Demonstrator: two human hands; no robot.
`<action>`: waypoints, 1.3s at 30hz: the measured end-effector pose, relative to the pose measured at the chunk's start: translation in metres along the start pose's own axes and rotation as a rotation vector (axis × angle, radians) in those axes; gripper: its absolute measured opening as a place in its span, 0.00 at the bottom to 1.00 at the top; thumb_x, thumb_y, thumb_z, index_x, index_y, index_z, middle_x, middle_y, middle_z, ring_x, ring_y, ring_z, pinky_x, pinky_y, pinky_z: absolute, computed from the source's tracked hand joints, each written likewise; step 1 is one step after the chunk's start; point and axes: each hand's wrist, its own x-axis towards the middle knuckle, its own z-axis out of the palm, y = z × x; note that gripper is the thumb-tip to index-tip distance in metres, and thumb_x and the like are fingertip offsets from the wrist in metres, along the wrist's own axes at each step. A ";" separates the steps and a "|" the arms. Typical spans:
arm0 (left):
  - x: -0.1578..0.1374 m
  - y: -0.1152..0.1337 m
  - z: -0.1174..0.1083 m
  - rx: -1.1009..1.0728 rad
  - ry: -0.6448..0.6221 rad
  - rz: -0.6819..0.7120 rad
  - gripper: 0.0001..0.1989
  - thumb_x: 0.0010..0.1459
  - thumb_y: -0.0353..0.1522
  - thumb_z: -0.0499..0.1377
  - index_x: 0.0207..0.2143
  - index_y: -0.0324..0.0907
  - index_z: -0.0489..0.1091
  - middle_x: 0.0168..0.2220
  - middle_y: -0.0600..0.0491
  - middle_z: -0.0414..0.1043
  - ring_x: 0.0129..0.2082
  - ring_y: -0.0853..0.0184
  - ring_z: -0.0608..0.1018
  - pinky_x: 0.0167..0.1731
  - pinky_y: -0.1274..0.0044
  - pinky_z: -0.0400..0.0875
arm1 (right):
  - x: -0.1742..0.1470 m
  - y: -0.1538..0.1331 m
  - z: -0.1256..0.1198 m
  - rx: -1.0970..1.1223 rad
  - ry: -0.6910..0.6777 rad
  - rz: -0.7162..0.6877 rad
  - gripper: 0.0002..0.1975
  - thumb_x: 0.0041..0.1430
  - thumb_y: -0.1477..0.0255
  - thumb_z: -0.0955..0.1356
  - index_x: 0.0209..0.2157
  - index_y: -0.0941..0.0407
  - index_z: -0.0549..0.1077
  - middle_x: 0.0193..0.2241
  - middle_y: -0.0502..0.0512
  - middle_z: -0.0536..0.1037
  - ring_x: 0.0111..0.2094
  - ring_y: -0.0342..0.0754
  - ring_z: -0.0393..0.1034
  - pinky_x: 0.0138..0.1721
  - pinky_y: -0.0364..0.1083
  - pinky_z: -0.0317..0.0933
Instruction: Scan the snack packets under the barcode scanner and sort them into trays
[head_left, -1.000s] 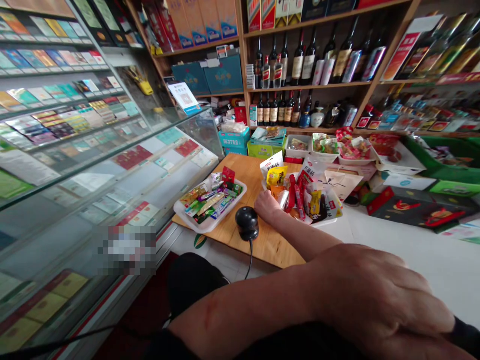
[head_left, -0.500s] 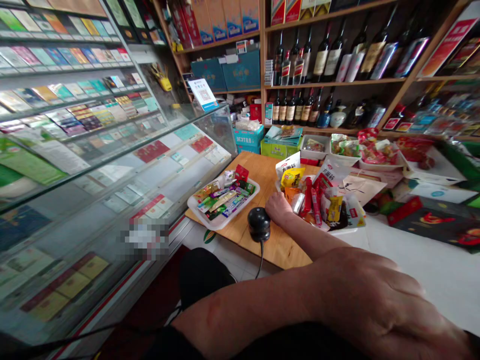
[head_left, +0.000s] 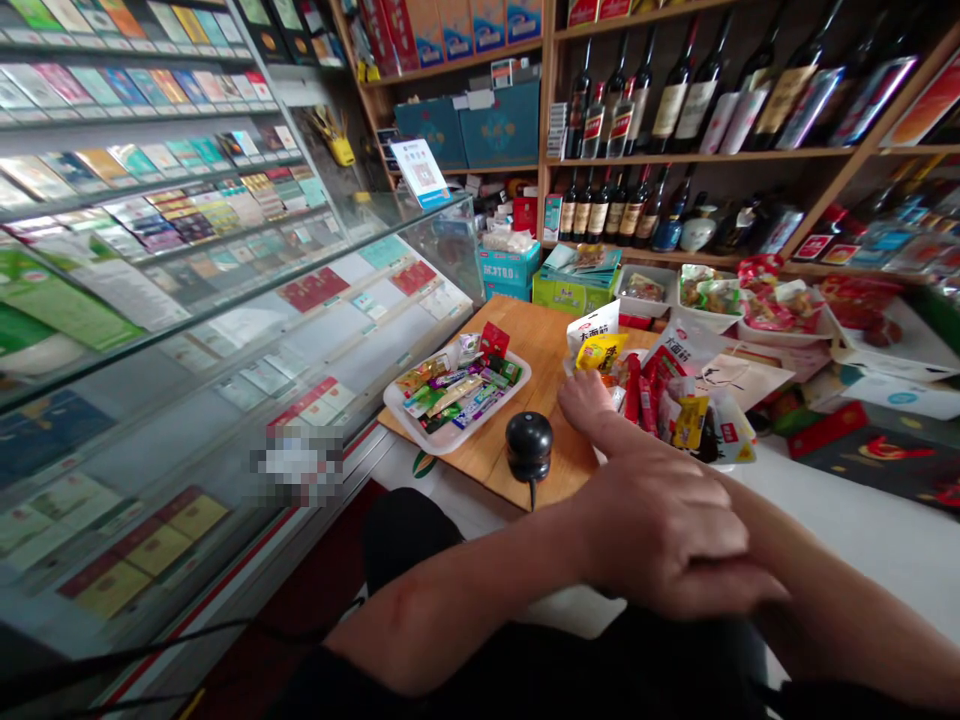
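My right hand (head_left: pixel 589 404) reaches across to the left rim of a white tray of packaged snacks (head_left: pixel 739 445); its fingers are closed at that rim, partly hidden from me. Nearer to me, my left hand (head_left: pixel 667 530) hangs over my right forearm, back up, with fingers curled. Whatever may be inside its curl is hidden. Red, white and yellow packets (head_left: pixel 652 385) fill the snack tray. A round black corded device (head_left: pixel 529 447) stands on the wooden board (head_left: pixel 480 470), left of my right hand. Farther left, a white tray (head_left: pixel 442 445) holds thin colourful packs.
A glass display counter (head_left: pixel 225 300) with flat packs runs along the left. Behind stand wooden shelves (head_left: pixel 697 155) with bottles and boxes. More snack trays (head_left: pixel 712 315) line the back right. A dark box (head_left: pixel 877 450) lies at the right. A code stand (head_left: pixel 420 172) tops the counter.
My left hand has moved left and away from me, over my right forearm. My right hand stays by the snack tray's rim. The whole view has shifted slightly.
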 end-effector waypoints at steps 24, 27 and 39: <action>-0.265 -0.264 -0.068 0.613 -0.258 -1.651 0.19 0.56 0.28 0.59 0.50 0.32 0.73 0.53 0.32 0.74 0.52 0.51 0.78 0.47 0.70 0.73 | -0.048 -0.030 -0.012 0.436 0.402 0.155 0.10 0.65 0.73 0.64 0.29 0.56 0.74 0.30 0.57 0.77 0.37 0.51 0.70 0.42 0.47 0.59; -0.267 -0.266 -0.068 0.617 -0.219 -1.658 0.18 0.58 0.27 0.58 0.50 0.32 0.72 0.52 0.33 0.75 0.51 0.53 0.78 0.47 0.72 0.72 | -0.047 -0.027 -0.012 0.474 0.422 0.146 0.09 0.65 0.73 0.65 0.31 0.56 0.75 0.31 0.57 0.77 0.37 0.52 0.70 0.43 0.47 0.59; -0.199 -0.223 -0.061 0.320 0.530 -0.980 0.13 0.65 0.29 0.54 0.48 0.42 0.74 0.50 0.50 0.77 0.53 0.63 0.76 0.58 0.73 0.67 | -0.008 -0.031 -0.023 0.710 0.475 0.092 0.05 0.63 0.75 0.66 0.34 0.56 0.75 0.34 0.56 0.79 0.40 0.51 0.73 0.48 0.48 0.63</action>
